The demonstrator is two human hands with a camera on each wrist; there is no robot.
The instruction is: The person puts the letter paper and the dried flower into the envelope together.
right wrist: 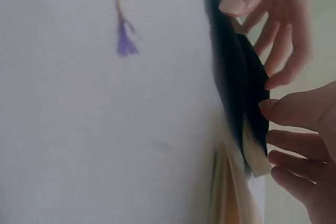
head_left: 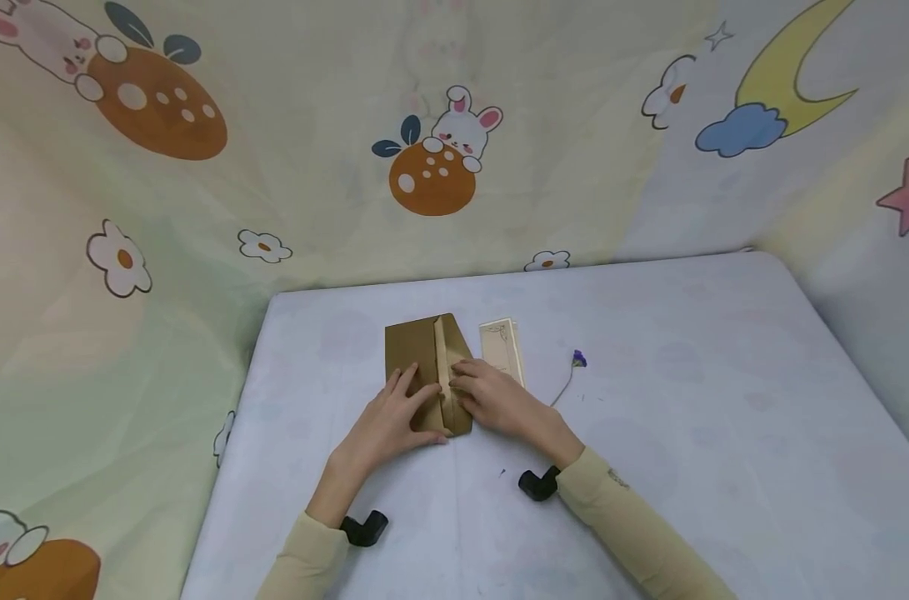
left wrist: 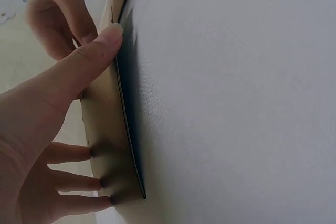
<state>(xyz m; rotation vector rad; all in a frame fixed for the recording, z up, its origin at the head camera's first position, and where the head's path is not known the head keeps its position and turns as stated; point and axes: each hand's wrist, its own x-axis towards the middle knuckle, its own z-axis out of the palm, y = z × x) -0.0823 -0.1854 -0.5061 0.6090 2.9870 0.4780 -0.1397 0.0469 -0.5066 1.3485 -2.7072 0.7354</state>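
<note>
A brown paper envelope (head_left: 407,343) lies on the table with its flap (head_left: 460,343) spread toward the right and a pale strip raised along the fold. My left hand (head_left: 385,423) rests across its body, fingers extended and spread, the thumb near the front edge. With bent fingers my right hand (head_left: 502,402) grips the raised strip at the fold. In the right wrist view the envelope (right wrist: 228,61) shows its dark shaded underside, fingertips of both hands along its edge. Seen from the left wrist, the left thumb (left wrist: 107,38) lies over the envelope's near edge.
A folded cream card (head_left: 499,340) with a printed ornament stands just behind the right hand. Right of it lies a dried purple flower (head_left: 578,359) on a thin stem. Tiny dark bits dot the white tablecloth (head_left: 686,417). A cartoon-printed cloth (head_left: 334,167) hangs behind the table.
</note>
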